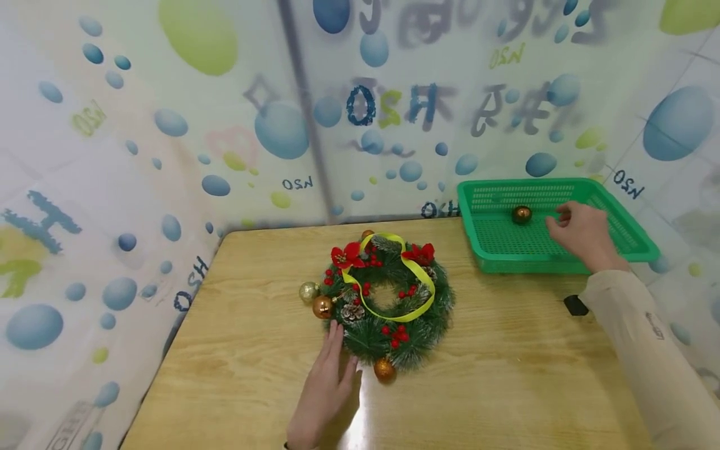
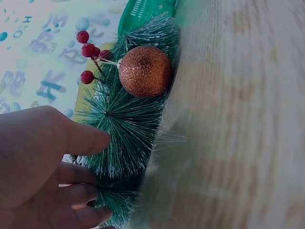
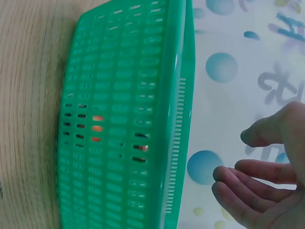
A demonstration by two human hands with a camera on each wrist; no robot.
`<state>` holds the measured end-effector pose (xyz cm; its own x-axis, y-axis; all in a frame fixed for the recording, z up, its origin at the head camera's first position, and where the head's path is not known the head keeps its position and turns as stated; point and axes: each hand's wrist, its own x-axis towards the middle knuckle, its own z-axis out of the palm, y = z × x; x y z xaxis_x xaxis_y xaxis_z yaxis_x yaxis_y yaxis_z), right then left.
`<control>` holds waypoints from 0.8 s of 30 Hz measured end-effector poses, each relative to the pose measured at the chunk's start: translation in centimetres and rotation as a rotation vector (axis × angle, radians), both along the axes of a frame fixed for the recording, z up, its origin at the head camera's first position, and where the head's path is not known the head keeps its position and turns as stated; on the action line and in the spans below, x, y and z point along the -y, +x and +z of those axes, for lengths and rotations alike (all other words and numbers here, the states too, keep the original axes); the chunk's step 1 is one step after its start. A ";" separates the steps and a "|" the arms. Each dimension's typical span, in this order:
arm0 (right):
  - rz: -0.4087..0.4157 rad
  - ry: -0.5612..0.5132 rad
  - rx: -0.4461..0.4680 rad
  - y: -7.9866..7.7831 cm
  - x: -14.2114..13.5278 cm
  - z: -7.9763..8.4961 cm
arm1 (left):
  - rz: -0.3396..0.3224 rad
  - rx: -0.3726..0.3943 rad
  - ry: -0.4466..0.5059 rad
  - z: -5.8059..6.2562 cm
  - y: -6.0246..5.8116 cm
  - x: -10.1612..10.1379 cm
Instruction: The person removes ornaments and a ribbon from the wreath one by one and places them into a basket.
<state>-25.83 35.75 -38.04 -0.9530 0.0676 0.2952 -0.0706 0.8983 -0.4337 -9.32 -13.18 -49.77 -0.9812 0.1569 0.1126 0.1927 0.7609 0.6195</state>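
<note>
A green wreath (image 1: 416,350) with red flowers, berries and pinecones lies on the table, a yellow ribbon (image 1: 423,306) looped over its top. My left hand (image 1: 326,387) touches its near left edge with fingers nearly straight. Two baubles, one gold (image 1: 309,292) and one copper (image 1: 323,307), sit at the wreath's left side. A glittery copper bauble (image 2: 145,71) hangs at its near edge. Over the green basket (image 1: 484,262) at the right, my right hand (image 1: 582,231) hovers with loosely bent fingers and nothing between them. One brown bauble (image 1: 522,215) lies inside the basket.
The wooden table (image 1: 236,362) meets a wall covering (image 1: 247,156) printed with blue and green bubbles at the back and sides. A small black object (image 1: 575,305) lies on the table beside the right sleeve (image 1: 635,337), in front of the basket.
</note>
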 end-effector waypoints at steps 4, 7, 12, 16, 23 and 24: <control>0.001 0.008 -0.031 0.5 0.5 -0.1 | -0.012 -0.009 -0.011 -0.1 -0.3 -0.1; 0.022 0.004 -0.042 0.8 1.2 -0.2 | -0.011 -0.011 -0.014 -0.1 -0.3 0.0; 0.058 -0.017 -0.086 1.5 2.6 -0.3 | -0.006 -0.013 -0.020 -0.2 -0.2 0.0; 0.073 -0.037 -0.102 2.0 3.8 -0.2 | -0.004 -0.018 -0.022 -0.2 -0.2 0.0; 0.124 -0.062 -0.147 3.2 5.8 -0.7 | -0.006 -0.005 -0.014 -0.1 -0.1 -0.1; 0.133 -0.057 -0.157 3.4 6.1 -0.8 | -0.008 -0.005 -0.013 -0.2 -0.1 -0.1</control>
